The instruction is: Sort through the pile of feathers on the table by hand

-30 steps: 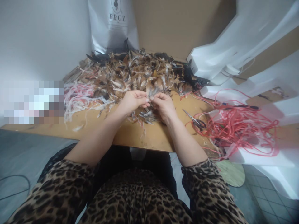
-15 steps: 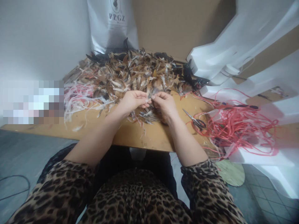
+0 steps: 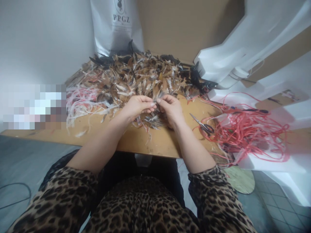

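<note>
Head view shows your left hand [image 3: 139,105] and right hand [image 3: 172,108] apparently pinching a small, wispy grey-white feather tuft [image 3: 157,95] inward from the front edge of the tan wooden desk [image 3: 157,144]; likely light, soft and easily crushed, it is best held at its narrow base.

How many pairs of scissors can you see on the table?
1: it lies on the table, between the right hand and the tangled red strings. More could be hidden under the strings or the feather pile.

Grey feather [image 3: 157,95] between left hand [image 3: 139,106] and right hand [image 3: 172,108] small, blurred, partly hidden
</note>
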Demonstrator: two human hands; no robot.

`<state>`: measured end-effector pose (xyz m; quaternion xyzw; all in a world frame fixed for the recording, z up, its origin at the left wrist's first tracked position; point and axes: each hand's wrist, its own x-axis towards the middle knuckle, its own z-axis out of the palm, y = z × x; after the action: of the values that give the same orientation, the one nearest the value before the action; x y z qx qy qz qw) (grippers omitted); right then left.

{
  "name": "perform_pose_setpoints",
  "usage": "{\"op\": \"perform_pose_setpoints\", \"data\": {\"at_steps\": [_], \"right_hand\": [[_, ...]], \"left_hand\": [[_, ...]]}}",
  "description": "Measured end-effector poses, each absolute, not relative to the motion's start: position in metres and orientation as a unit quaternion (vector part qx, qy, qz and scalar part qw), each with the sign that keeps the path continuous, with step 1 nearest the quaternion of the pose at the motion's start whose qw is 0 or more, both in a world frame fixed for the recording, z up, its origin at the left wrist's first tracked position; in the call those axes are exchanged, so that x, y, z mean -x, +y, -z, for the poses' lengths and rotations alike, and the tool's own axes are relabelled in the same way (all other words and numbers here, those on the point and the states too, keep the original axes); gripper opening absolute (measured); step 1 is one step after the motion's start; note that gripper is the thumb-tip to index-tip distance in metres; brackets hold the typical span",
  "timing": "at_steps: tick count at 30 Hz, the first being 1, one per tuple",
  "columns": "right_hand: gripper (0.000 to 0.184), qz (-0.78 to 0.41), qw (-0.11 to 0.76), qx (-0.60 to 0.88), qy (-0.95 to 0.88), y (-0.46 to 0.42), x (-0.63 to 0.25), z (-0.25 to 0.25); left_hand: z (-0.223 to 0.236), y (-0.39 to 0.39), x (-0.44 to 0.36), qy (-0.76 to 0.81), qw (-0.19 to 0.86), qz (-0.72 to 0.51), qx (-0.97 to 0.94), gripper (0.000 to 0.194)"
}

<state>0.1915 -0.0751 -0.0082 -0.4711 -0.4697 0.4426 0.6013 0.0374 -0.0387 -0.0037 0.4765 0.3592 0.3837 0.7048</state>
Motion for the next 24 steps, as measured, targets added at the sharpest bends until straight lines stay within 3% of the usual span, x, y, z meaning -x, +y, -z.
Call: {"op": "perform_pose_setpoints", "data": {"at_steps": [17,24], "right_hand": [[0.031,-0.4,0.596,0.474,-0.509,-0.0731,-0.1908,0.0143],[0.035,-0.386,0.614,0.484,-0.49,-0.0725,-0.1907,0.0123]], "left_hand": [[0.0076,-0.0396,-0.0377,0.355,0.632,-0.369,-0.582,0.011],[0.0028,-0.0368,-0.0357,0.363,0.652,-0.4,-0.532,0.02]]}}
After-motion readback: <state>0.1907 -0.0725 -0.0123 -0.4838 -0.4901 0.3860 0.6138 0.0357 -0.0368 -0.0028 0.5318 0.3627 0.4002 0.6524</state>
